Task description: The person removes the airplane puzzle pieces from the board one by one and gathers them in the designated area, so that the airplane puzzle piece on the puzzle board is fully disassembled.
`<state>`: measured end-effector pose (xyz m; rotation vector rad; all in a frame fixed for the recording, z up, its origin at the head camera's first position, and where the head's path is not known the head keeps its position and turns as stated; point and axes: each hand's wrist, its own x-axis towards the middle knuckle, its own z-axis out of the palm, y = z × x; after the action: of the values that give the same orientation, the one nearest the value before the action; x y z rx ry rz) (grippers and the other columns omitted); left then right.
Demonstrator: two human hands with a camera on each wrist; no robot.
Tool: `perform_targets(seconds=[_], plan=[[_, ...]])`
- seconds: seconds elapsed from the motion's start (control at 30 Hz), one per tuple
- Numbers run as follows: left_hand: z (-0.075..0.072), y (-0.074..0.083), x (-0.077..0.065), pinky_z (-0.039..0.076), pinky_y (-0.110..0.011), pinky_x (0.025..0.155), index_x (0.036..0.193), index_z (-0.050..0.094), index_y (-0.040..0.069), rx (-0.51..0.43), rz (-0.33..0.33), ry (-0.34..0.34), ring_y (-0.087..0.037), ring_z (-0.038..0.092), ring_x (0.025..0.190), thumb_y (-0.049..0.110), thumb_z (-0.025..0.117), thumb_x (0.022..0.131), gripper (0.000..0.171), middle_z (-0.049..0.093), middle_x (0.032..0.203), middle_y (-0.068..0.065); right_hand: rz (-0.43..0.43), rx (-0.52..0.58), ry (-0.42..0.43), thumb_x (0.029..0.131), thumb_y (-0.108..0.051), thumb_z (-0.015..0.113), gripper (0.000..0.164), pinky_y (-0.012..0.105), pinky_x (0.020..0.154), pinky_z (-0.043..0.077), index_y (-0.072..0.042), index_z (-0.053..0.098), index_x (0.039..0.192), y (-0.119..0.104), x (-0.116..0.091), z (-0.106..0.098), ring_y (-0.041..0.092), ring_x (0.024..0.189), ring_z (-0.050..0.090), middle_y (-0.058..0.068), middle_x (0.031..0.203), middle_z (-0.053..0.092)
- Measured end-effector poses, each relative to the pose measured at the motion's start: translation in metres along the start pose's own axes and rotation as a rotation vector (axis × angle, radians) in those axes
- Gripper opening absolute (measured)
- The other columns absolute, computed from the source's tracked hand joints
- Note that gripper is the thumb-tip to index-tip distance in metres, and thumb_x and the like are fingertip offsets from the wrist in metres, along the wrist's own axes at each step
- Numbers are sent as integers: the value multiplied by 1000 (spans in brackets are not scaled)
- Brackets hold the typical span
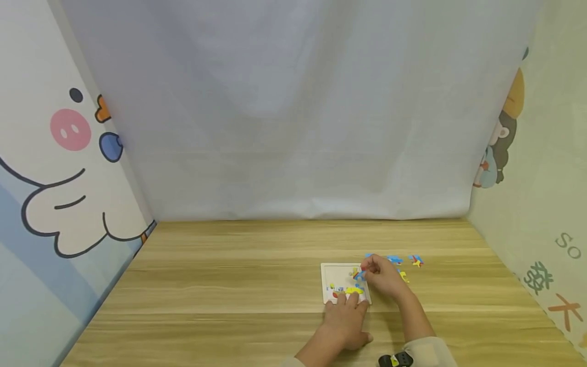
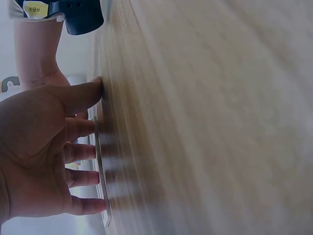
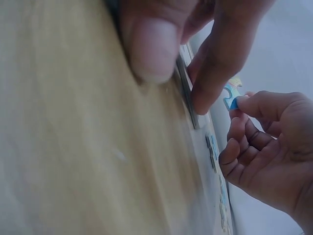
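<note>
A square puzzle board (image 1: 337, 278) with a pale frame lies on the wooden table, several colourful pieces set along its near side. Pressing on the board's near edge, my left hand (image 1: 345, 321) has its fingers extended; the left wrist view shows these fingertips on the thin board (image 2: 101, 169). Between thumb and fingertips my right hand (image 1: 384, 278) pinches a blue and yellow puzzle piece (image 3: 231, 97), raised over the board's right side. The right hand covers part of the frame's far right corner.
Loose puzzle pieces (image 1: 416, 260) lie right of the board, some partly behind the right hand. A grey-white curtain (image 1: 293, 112) hangs behind the table (image 1: 206, 285). Printed panels stand at both sides. The right wrist wears a black device (image 1: 395, 360).
</note>
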<state>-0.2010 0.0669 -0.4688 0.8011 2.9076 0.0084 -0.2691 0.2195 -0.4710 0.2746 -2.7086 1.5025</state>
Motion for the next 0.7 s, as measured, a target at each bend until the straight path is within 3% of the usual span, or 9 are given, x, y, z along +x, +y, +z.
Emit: perform_targets(seconds=[0.4,0.7], plan=[[2,0,-1,42,-40,84,135,46,30,40,0,22,-18,38,116,62,61,77,68,40,131,7,-17,2,9,82,5,55,16,28,67,45,3,58,98,12,-18,-26,19,80,53,9,92,59],[0,-1,-5,41,-38,81,134,47,31,55,-3,52,-18,39,116,62,62,76,67,42,128,7,39,9,11,86,3,55,18,27,65,44,7,59,103,17,-28,-50,19,78,51,11,93,61]])
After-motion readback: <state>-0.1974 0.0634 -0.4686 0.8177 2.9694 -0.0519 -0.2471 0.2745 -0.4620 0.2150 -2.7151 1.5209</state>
